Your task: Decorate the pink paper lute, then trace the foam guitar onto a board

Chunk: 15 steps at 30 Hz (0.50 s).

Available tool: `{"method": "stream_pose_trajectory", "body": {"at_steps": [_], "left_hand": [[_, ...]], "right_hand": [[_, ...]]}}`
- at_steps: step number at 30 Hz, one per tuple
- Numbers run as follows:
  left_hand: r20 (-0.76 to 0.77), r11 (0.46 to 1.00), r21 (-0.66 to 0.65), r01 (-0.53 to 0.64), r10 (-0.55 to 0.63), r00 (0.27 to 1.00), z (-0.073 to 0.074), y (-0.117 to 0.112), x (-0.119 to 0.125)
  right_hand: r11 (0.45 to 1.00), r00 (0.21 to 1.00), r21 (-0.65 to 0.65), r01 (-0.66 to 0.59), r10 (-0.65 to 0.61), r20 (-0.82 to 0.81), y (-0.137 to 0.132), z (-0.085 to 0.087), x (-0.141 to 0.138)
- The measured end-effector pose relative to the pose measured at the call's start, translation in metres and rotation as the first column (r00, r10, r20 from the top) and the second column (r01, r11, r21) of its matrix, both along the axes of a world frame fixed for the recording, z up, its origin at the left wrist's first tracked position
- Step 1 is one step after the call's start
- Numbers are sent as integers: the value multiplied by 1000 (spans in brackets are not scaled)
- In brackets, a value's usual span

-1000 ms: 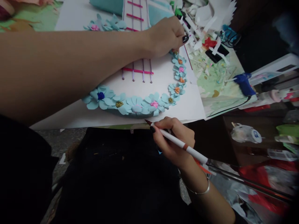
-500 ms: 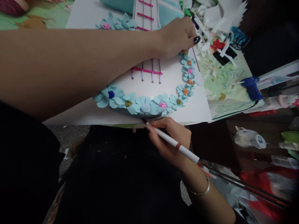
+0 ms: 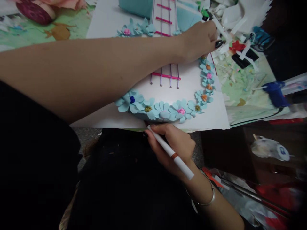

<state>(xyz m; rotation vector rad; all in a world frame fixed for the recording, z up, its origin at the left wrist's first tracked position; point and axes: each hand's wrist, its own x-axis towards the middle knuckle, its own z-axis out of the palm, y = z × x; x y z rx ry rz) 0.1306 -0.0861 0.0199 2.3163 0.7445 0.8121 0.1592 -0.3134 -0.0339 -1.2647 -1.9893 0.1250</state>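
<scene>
A white card [image 3: 189, 88] lies in front of me with a curved row of pale blue paper flowers [image 3: 168, 110] and pink and purple strips [image 3: 165, 75] like strings. My left arm reaches across it. My left hand [image 3: 199, 40] is closed at the card's right edge, by the top of the flower row; what it pinches is hidden. My right hand [image 3: 172, 147] is at the card's near edge, closed on a white marker pen [image 3: 171, 153] whose tip touches the edge just below the flowers.
White paper scraps [image 3: 230, 19] and a red cut-out [image 3: 236, 46] are piled at the back right. A blue glue gun [image 3: 275, 91] lies right of the card. A dark red round thing [image 3: 35, 11] sits back left. Clutter fills the lower right.
My right hand has brought the pen up and left until its tip meets the card's near edge. The view has shifted, so everything sits further right. My left hand stays at the card's right edge.
</scene>
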Motion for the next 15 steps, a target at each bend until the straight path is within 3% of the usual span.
{"method": "stream_pose_trajectory", "body": {"at_steps": [11,15], "left_hand": [[-12,999,35,22,-21,1000,-6,8,1],[-21,1000,13,-4,4,1000,-4,7,0]], "right_hand": [[999,999,11,41,-41,32,4,0,-19],[999,995,7,-40,41,-92,-6,18,-1]]}}
